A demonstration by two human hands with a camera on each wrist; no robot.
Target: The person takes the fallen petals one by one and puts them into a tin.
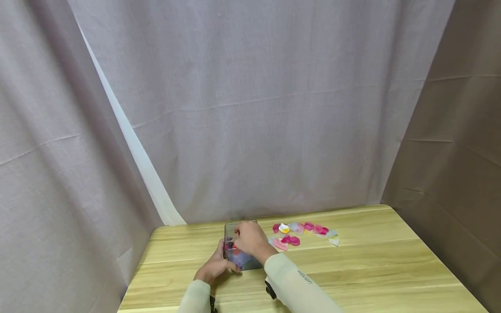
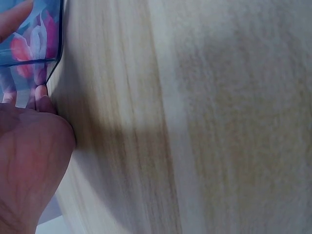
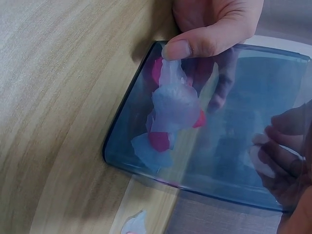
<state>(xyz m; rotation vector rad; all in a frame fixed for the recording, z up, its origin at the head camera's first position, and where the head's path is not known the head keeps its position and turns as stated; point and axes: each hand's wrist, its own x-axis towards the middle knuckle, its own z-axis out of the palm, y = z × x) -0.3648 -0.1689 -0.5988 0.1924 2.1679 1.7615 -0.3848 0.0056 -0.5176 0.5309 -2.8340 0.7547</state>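
Evidently one translucent container (image 1: 250,262) sits at lower centre of the head view, grasped by the left hand (image 1: 219,263). The right hand (image 1: 250,238) has curled fingers pinching one pale petal (image 3: 262,160). Over ten loose petals (image 1: 294,240), too overlapped for exact counting, lie on the worktop (image 1: 372,269), right of centre.

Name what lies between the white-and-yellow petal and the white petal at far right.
In the head view, other petals, pink and pale blue among them.
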